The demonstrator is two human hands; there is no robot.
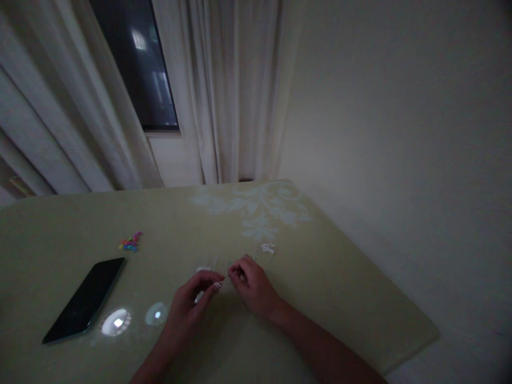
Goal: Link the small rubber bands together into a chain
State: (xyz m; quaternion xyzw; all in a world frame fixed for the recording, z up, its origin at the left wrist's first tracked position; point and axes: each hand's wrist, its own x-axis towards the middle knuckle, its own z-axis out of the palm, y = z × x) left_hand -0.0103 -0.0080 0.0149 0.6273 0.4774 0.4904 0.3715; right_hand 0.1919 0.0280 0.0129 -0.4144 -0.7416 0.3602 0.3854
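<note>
My left hand (192,298) is closed in a pinch above the table, thumb and forefinger nearly together. A tiny pale spot shows at those fingertips, too small to name. Close beside it, my right hand (254,282) is also pinched, its fingers curled inward; whatever it holds is hidden. The fingertips of both hands almost meet. Behind my left hand lies a clear, whitish flat piece (204,268), partly covered by the hand. Just beyond my right hand, small white pieces (268,248) sit on or in what looks like clear plastic.
A black tablet or large phone (86,298) lies at the left. Beyond it is a small pile of colourful pieces (130,242). Bright light reflections mark the glossy table (340,298), whose right edge runs along the wall (400,133). Curtains (240,90) hang behind.
</note>
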